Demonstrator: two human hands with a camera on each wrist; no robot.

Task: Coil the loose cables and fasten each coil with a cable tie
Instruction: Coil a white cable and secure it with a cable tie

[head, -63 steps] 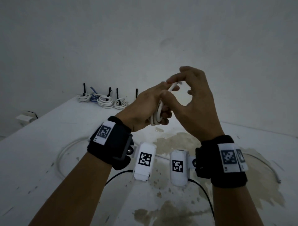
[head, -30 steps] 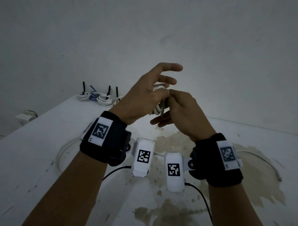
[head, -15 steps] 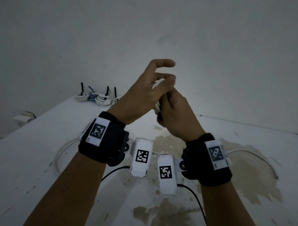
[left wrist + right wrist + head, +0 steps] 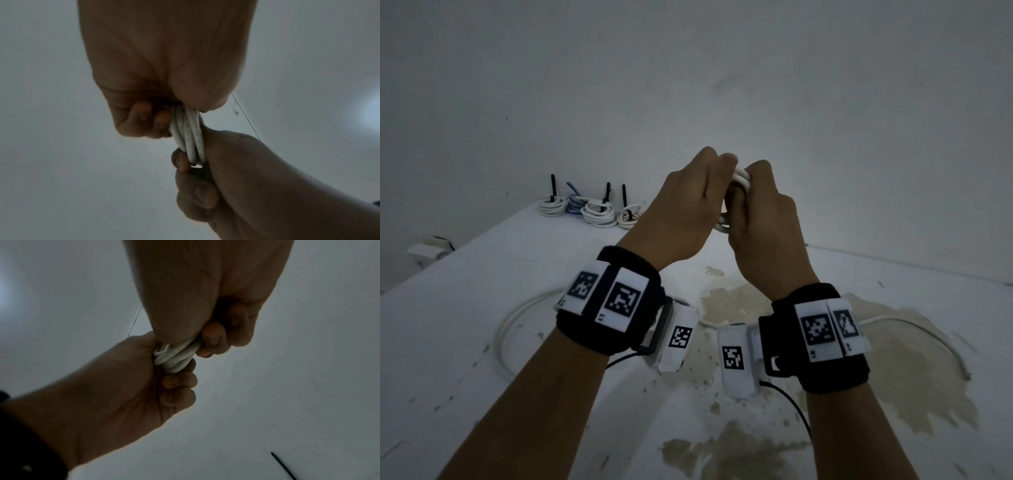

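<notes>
Both hands are raised above the white table and close around one small white cable coil. My left hand grips its left side with curled fingers, and my right hand grips its right side. In the left wrist view the coil shows as several white strands running between the two fists. The right wrist view shows the same coil squeezed between both hands. No cable tie is visible on this coil. Most of the coil is hidden inside the hands.
Several tied coils with black tie tails sticking up sit at the table's far left corner. A loose white cable loops on the table on the left, and another curves on the right. Brown stains mark the tabletop.
The left hand's fingers, spread upward a second ago, have curled down around the coil. The right hand has shifted up beside it, and both now clasp the coil.
</notes>
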